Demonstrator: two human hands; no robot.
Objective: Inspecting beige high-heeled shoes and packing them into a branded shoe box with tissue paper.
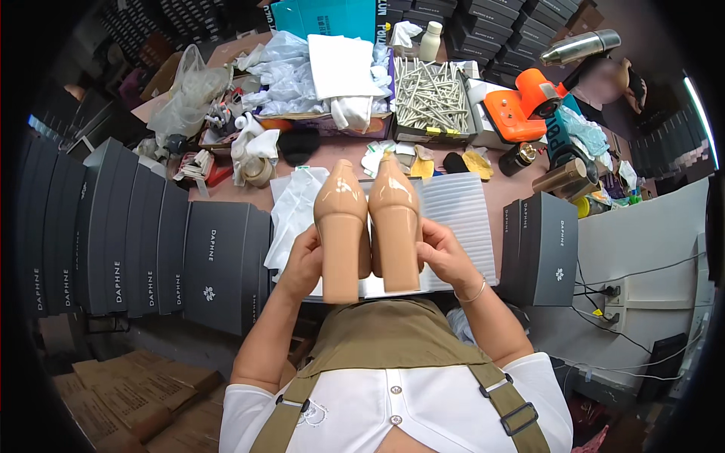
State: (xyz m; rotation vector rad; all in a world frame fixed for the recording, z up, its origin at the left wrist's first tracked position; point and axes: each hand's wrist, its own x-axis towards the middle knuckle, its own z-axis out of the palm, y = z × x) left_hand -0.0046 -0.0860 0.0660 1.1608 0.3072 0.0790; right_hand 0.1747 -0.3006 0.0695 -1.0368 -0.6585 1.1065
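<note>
Side by side in front of me is a pair of glossy tan high-heeled shoes, with their thick block heels toward me. My left hand [303, 263] is closed on the outer side of the left shoe [340, 241]. My right hand [447, 253] grips the right shoe [395, 234] at its outer side, thumb along the edge. Some of the fingers are hidden behind the shoes. Under them lie a white ribbed sheet [462, 226] and, at the left, crumpled white tissue paper [293, 215].
Dark grey shoe boxes [219, 257] stand at the left, with more boxes [555, 249] at the right. Farther back are a box of whitish sticks [432, 98], a box of crumpled paper [283, 75], an orange device [517, 113] and a small dark bottle [517, 160].
</note>
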